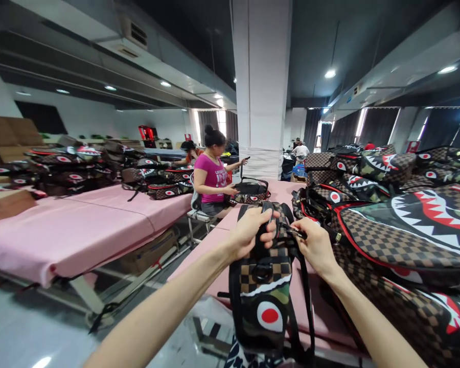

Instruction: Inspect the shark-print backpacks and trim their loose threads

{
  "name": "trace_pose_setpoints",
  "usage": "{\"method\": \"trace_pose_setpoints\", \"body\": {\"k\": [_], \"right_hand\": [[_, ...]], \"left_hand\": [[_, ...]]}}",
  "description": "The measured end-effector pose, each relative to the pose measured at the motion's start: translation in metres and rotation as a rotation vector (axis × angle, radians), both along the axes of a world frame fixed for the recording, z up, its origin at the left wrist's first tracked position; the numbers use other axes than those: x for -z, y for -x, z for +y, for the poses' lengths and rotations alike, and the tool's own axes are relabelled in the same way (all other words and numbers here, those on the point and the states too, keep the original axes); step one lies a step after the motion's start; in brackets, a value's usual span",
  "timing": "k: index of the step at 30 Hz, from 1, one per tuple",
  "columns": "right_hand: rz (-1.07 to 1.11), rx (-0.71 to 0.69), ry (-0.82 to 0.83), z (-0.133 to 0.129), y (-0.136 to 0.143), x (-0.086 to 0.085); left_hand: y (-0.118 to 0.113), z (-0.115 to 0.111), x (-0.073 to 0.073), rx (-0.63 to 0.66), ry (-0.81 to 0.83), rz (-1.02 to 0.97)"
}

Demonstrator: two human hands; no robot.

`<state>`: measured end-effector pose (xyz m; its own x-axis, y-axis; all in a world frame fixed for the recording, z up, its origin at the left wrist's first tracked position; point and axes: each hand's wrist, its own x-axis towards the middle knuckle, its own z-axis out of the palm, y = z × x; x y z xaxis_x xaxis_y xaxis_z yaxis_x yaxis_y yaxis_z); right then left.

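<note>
Nearby, left hand [253, 231] clasps checkered backpack [266, 296] | right hand [316, 246] pinches small dark piece [298, 232] | backpack pile [383, 230] crowds right of pink table [207, 255] | seated co-worker [211, 176], white pillar [262, 66] beyond

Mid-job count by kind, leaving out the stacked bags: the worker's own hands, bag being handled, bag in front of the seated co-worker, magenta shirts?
Own hands: 2 (left hand, right hand)
Handled bag: 1
Co-worker's bag: 1
Magenta shirt: 1
Total: 5
</note>
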<state>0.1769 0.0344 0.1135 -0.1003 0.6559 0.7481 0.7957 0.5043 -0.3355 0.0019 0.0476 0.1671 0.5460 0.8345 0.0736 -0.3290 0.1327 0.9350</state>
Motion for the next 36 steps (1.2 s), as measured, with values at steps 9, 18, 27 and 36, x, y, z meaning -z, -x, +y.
{"method": "trace_pose_setpoints", "body": {"k": [9, 18, 27, 36], "right_hand": [[0.031, 0.184, -0.080, 0.024, -0.049, -0.013], [0.242, 0.036, -0.121, -0.029, -0.017, 0.033], [-0.090, 0.504, -0.146, -0.039, 0.004, 0.021], [0.655, -0.229, 0.192, -0.021, -0.038, 0.028]], "left_hand": [[0.045, 0.065, -0.050, 0.092, -0.544, 0.737], [0.009, -0.014, 0.051, -0.763, -1.762, 0.812], [-0.002, -0.014, 0.065, -0.800, -1.779, 0.935], [0.017, -0.022, 0.080, -0.796, -1.832, 0.937]]}}
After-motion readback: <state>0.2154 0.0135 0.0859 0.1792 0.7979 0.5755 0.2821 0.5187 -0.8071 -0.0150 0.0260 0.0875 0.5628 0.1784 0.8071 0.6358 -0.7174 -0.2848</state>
